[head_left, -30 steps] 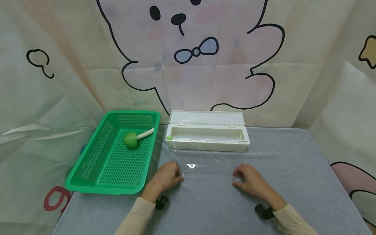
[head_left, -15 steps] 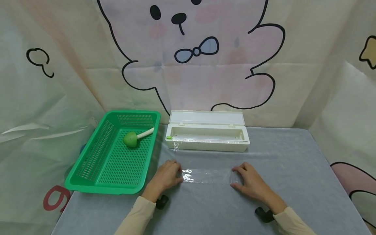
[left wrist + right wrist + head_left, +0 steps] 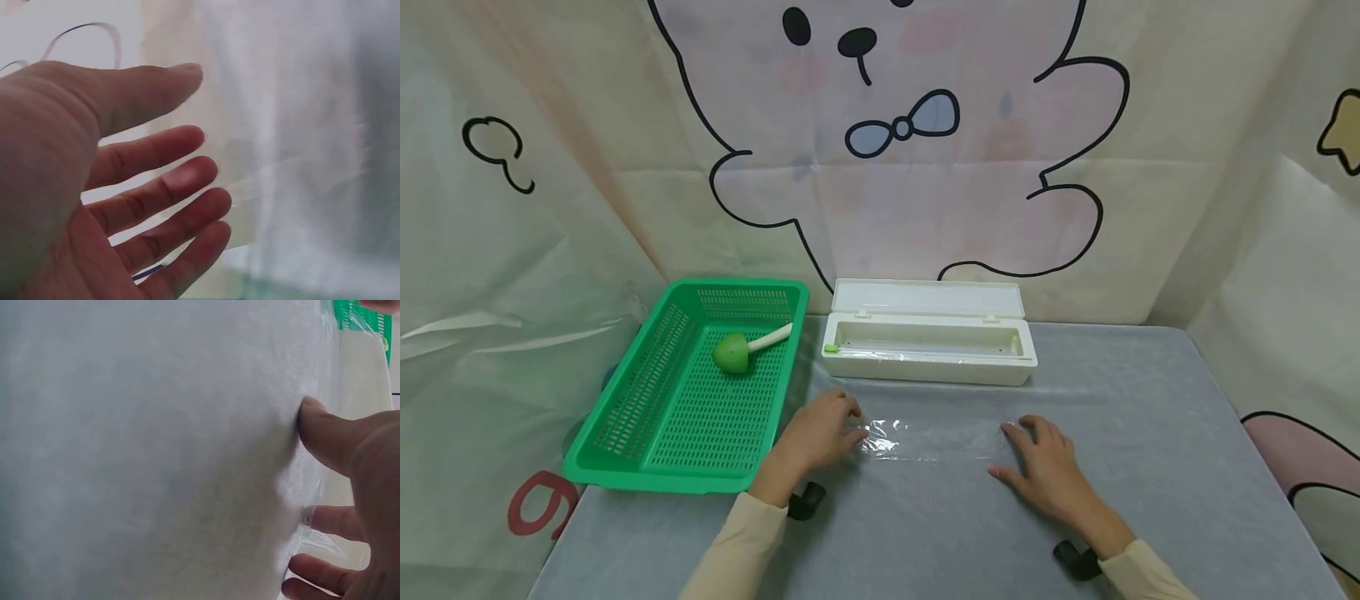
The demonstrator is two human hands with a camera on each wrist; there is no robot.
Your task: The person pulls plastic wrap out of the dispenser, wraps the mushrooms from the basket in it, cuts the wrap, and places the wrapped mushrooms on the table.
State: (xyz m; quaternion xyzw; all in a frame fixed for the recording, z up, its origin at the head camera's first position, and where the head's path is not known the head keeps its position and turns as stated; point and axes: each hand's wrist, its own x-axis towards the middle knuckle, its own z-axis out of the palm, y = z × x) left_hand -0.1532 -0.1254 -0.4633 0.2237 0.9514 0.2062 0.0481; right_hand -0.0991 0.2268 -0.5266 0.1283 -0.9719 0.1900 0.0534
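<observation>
A strip of clear plastic wrap (image 3: 936, 440) lies across the grey table in front of the white wrap dispenser (image 3: 925, 372). At its left end is my left hand (image 3: 820, 432), fingertips beside the shiny, crinkled edge. The left wrist view shows that hand's fingers (image 3: 181, 178) extended and apart from the thumb, with nothing between them. My right hand (image 3: 1047, 468) is at the strip's right end, fingers spread and tips low over the cloth. In the right wrist view, its thumb (image 3: 325, 428) and fingertips touch the cloth, with clear wrap around one finger.
The dispenser's lid (image 3: 928, 298) stands raised, and a small green slider (image 3: 831, 348) sits at its left end. Left of it is a green basket (image 3: 700, 482) holding a green-headed tool with a white handle (image 3: 733, 353). A printed curtain (image 3: 895, 208) hangs behind the table.
The wrap, stretched from the dispenser a second ago, is now a separate strip on the table. My left hand has loosened and shifted slightly left and back; my right fingers have spread.
</observation>
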